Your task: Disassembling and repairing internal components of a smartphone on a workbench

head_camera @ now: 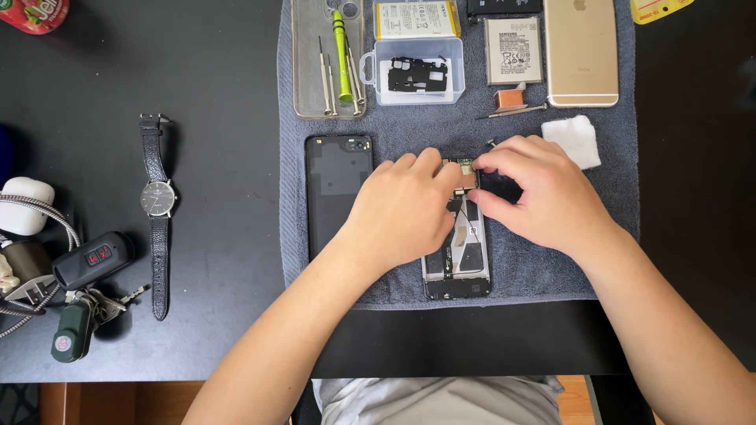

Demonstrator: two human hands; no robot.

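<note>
The opened phone (457, 264) lies on the grey towel (551, 267), its upper half under both hands; the left hand (402, 208) rests curled on it. The right hand (539, 189) pinches a small part at its top edge.

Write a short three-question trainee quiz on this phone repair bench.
1. True or false: the opened phone lies on the grey towel.
2. What lies just left of the left hand? A) the black back cover B) a gold phone C) a white pad
3. Which hand is nearer the white pad?

Key: 1 true. 2 A. 3 the right hand.
</note>
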